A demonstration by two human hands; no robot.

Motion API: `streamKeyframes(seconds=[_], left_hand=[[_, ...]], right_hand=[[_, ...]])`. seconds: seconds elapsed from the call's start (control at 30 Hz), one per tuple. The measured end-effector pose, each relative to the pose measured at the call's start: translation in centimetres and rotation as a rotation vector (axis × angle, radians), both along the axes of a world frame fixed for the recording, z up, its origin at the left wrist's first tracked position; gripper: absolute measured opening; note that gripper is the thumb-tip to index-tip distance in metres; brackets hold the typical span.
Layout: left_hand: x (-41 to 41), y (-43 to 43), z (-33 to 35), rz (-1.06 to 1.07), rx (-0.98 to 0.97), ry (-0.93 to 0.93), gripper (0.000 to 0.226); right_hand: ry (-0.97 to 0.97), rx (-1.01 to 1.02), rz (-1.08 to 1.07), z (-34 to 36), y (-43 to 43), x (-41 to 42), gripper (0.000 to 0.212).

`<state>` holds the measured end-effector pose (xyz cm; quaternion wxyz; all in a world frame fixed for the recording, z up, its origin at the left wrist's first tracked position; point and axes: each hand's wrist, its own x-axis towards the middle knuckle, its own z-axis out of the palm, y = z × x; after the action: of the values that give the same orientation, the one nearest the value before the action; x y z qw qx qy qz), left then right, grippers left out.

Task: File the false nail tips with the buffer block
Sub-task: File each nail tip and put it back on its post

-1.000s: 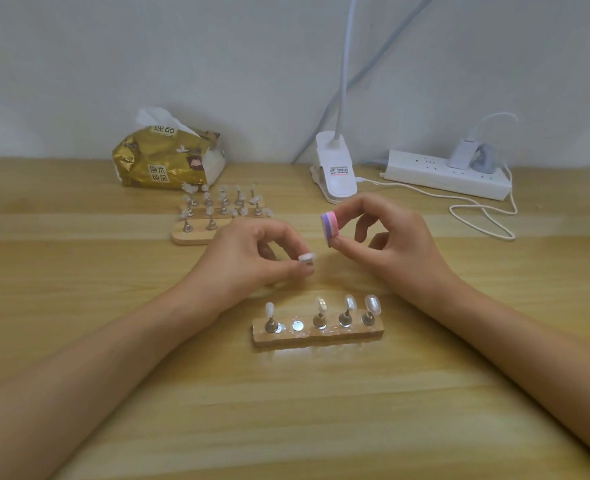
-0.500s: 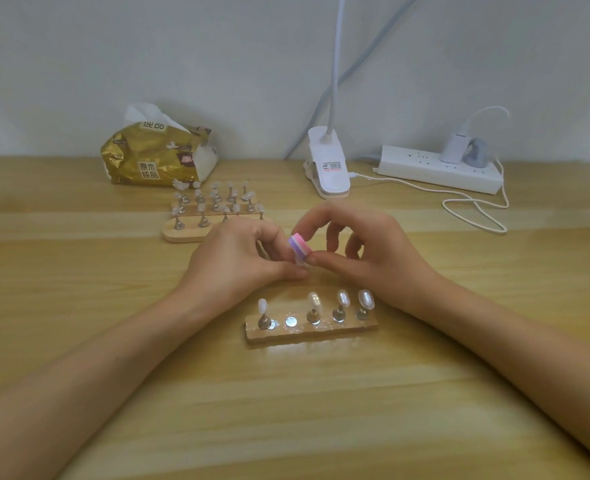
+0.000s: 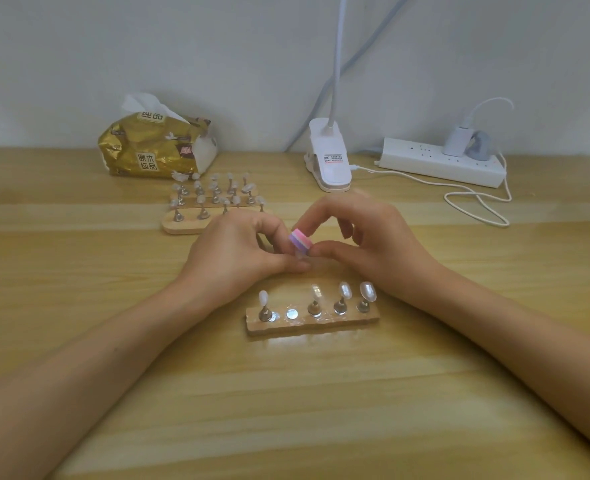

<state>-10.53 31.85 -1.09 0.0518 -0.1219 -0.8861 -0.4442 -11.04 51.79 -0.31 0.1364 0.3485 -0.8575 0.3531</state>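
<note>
While right fingers (image 3: 325, 249) pinch tilted buffer block (image 3: 300, 241), left fingers (image 3: 285, 267) clamp nail tip (image 3: 300, 257)

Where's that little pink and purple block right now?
In the head view, the buffer block is mid-frame, pinched by the right hand against the false nail tip that the left hand holds, just behind the near wooden nail stand.

The table (image 3: 321, 410) is light wood, smooth and a little shiny. The holder strip (image 3: 312, 325) is pale wood, and its small stands (image 3: 339, 306) are shiny metal. The false nail tips (image 3: 368, 292) look like clear, glossy plastic. The buffer block (image 3: 300, 241) looks matt. The tissue pack (image 3: 155, 150) has a glossy gold wrapper. The lamp clip (image 3: 330, 161) and the power strip (image 3: 439, 162) are smooth white plastic.
</note>
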Motion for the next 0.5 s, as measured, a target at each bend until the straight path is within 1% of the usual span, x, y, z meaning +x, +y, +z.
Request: streamKeyframes(seconds=[0.03,0.13,0.23,0.37,0.5], left_hand=[[-0.04,0.02,0.01,0.001,0.004,0.0,0.02],[-0.07,0.01,0.0,0.002,0.0,0.004,0.021],[-0.05,0.01,-0.02,-0.001,-0.001,0.003,0.021],[-0.04,0.01,-0.05,0.005,-0.007,0.001,0.025],[0.0,-0.04,-0.03,0.003,-0.002,-0.001,0.026]], right_hand=[[-0.007,0.007,-0.015,-0.03,0.07,-0.1,0.017],[0.052,0.0,0.006,-0.18,0.07,-0.09,0.017],[0.027,0.043,-0.019,-0.21,0.1,-0.24,0.018],[0.093,0.038,-0.031,-0.36,0.03,-0.18,0.016],[0.088,0.041,-0.053,-0.26,0.14,-0.29,0.015]])
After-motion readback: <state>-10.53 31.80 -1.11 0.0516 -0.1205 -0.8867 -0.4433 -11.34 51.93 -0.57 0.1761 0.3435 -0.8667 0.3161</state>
